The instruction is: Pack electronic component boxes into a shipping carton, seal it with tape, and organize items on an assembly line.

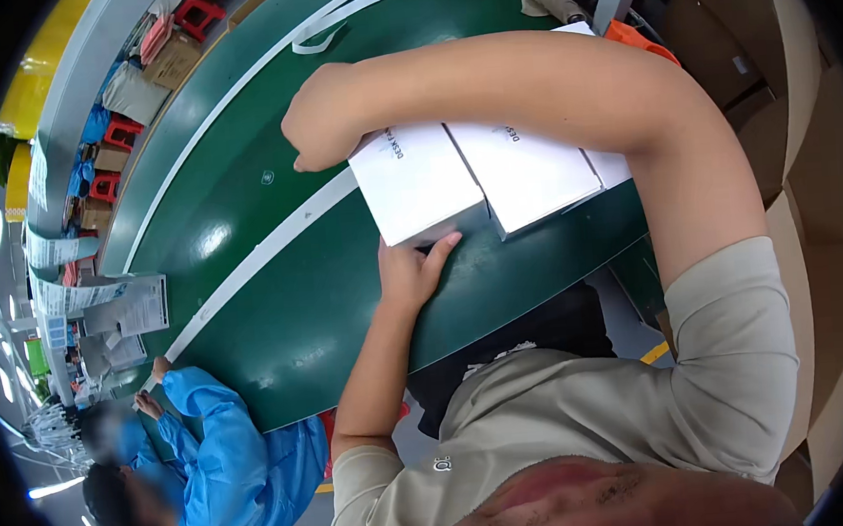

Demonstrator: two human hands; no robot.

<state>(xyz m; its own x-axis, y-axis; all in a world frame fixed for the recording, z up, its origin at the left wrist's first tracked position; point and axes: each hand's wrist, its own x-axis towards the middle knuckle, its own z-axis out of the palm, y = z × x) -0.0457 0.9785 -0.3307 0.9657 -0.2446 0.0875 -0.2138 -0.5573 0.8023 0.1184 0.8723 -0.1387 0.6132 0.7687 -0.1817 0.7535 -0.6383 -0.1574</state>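
Note:
Three white cardboard boxes lie side by side on the green table: the left box [416,190], the middle box [533,185] and a mostly covered right box [610,166]. My left hand [410,272] grips the left box at its near lower corner, thumb along the near side, other fingers partly hidden. Across the tops of the boxes reaches my right arm. My right hand [323,118] is bent down just beyond the left box's far left corner, its fingers curled and mostly hidden. What they hold, if anything, is out of sight.
A white strip [255,260] runs along the green table [310,339]. Another person in a blue smock [230,462] works at the table on the left. Large open cartons [827,195] stand on my right. Red stools [197,15] and goods line the far left.

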